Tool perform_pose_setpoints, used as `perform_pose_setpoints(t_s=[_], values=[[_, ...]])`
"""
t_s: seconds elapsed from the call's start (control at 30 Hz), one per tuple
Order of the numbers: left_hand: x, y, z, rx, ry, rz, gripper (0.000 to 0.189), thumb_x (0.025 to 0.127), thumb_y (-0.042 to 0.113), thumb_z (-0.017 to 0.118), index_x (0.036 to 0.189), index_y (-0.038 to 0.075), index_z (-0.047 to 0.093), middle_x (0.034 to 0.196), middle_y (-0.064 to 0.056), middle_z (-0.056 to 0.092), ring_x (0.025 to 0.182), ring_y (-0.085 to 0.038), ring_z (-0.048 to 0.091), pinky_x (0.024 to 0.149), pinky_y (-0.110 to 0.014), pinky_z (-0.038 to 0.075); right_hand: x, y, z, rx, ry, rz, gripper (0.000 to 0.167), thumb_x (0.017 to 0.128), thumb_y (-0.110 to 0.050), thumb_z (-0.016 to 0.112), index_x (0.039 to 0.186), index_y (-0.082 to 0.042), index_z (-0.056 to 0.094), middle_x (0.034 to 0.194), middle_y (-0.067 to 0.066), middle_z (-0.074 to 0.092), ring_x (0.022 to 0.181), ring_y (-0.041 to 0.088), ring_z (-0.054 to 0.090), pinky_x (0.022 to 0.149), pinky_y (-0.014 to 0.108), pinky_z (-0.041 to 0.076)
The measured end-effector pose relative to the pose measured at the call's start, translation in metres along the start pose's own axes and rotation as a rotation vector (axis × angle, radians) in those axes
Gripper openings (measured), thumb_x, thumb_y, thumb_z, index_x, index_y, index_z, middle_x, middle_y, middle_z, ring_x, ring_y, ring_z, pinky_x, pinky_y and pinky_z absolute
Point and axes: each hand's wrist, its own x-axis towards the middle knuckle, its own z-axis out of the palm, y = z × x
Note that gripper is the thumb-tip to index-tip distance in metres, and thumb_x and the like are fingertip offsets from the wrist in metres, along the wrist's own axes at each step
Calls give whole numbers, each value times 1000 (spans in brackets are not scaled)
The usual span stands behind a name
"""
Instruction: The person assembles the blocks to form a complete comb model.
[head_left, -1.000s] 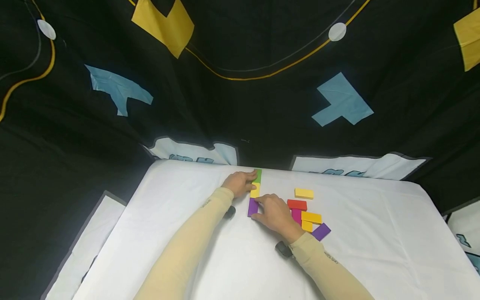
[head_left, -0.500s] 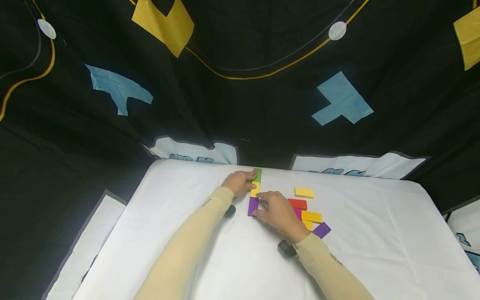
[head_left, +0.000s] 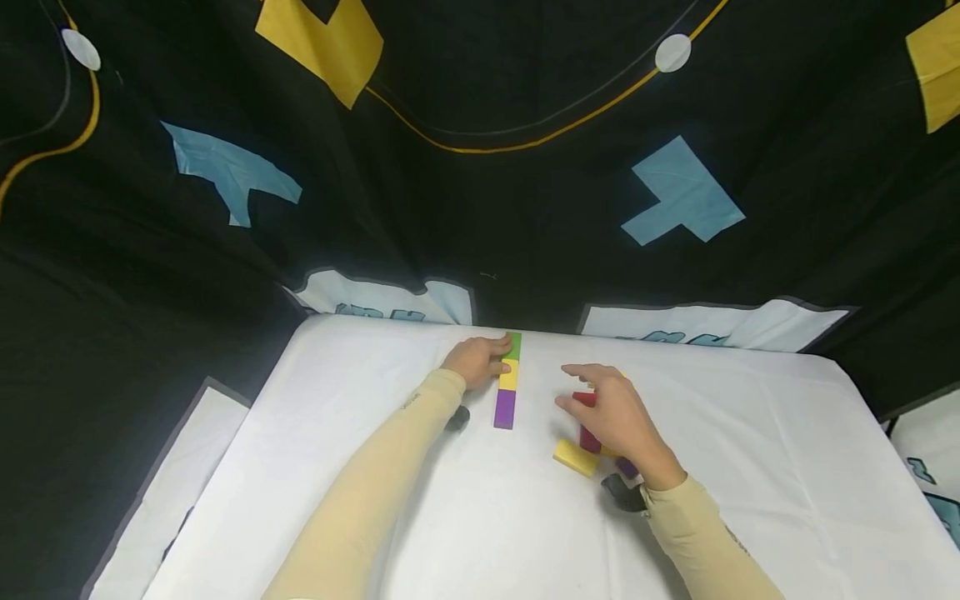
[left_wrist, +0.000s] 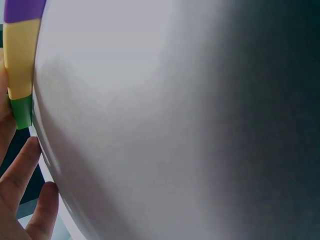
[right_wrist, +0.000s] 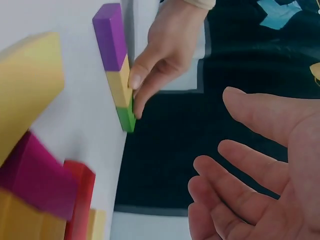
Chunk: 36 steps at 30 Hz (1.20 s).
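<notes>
A green block [head_left: 515, 346], a yellow block [head_left: 509, 379] and a purple block [head_left: 505, 409] lie end to end in a straight row on the white table. My left hand [head_left: 471, 362] rests at the row's left side; in the right wrist view its thumb touches the yellow block and a finger touches the green one. My right hand [head_left: 618, 417] hovers above the loose blocks with spread, slightly bent fingers and holds nothing. Beneath it show a red block [right_wrist: 82, 195], a magenta block [right_wrist: 42, 172] and a nearer yellow block [head_left: 575, 457]. The hand hides others partly.
A loose purple block [head_left: 627, 468] peeks out under the right wrist. The white cloth-covered table [head_left: 750, 458] ends at a dark curtain [head_left: 525, 233] behind the row. A dark wrist camera [head_left: 622, 493] hangs below the right wrist.
My right hand has left the purple block and moved right, over the loose blocks. My left hand stays at the green and yellow blocks. The row keeps its place.
</notes>
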Motion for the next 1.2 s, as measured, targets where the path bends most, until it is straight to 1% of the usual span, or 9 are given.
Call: perform_pose_setpoints(t_s=[0.1, 0.3, 0.37, 0.57, 0.77, 0.9, 1.0, 1.1, 1.2], values=[[0, -1, 0, 5, -1, 4, 55, 97, 35, 67, 148, 22, 50, 157, 9, 39, 144, -25, 39, 120, -40, 31, -7, 5, -6, -8, 6, 10, 49, 88, -28, 78, 132, -9, 66, 131, 15, 65, 119, 35, 59, 99, 58, 50], [0, -3, 0, 5, 6, 9, 55, 97, 35, 67, 148, 22, 51, 157, 9, 39, 144, -25, 39, 120, -41, 31, -25, 18, -10, 0, 16, 50, 47, 88, -22, 79, 132, -8, 66, 132, 16, 64, 119, 36, 58, 92, 55, 56], [0, -3, 0, 3, 11, 10, 55, 97, 35, 67, 147, 21, 51, 157, 9, 40, 144, -25, 40, 119, -41, 31, -30, 21, -10, -9, 23, 53, 47, 88, -19, 79, 131, -8, 66, 131, 16, 64, 118, 37, 58, 92, 55, 55], [-1, -3, -1, 6, 6, 22, 54, 97, 34, 67, 147, 20, 52, 156, 8, 41, 143, -24, 41, 119, -40, 33, -46, 28, -8, -66, 32, 87, 42, 88, -21, 78, 126, -7, 69, 123, 16, 67, 117, 37, 57, 96, 59, 51], [1, -2, 0, 13, 7, 25, 53, 97, 34, 68, 147, 21, 52, 156, 8, 41, 143, -24, 41, 118, -40, 33, -55, 35, -2, -108, 50, 83, 38, 87, -18, 79, 120, -2, 71, 115, 15, 70, 109, 34, 59, 90, 53, 54], [3, -1, 0, 15, 3, 29, 54, 97, 35, 67, 147, 21, 52, 156, 9, 41, 143, -23, 41, 118, -39, 34, -60, 40, 0, -168, 49, 95, 37, 84, -20, 82, 114, 0, 73, 103, 11, 72, 94, 27, 59, 77, 44, 56], [3, 0, 0, 18, 3, 33, 54, 98, 35, 66, 147, 21, 51, 156, 9, 40, 143, -24, 41, 118, -40, 34, -63, 41, 2, -211, 54, 101, 37, 81, -22, 86, 108, 0, 74, 88, 6, 69, 82, 22, 54, 65, 35, 50], [1, 0, 0, 15, 14, 33, 53, 97, 34, 67, 147, 20, 52, 156, 8, 41, 142, -25, 42, 118, -40, 34, -64, 43, 4, -244, 52, 100, 34, 80, -23, 87, 103, 0, 75, 75, 2, 61, 76, 20, 49, 60, 30, 42], [-2, 0, 0, 7, 21, 29, 53, 97, 32, 68, 146, 19, 53, 156, 7, 42, 142, -26, 43, 118, -41, 35, -65, 45, 6, -263, 33, 104, 33, 80, -24, 86, 101, -1, 75, 69, -1, 55, 75, 20, 48, 58, 29, 40]])
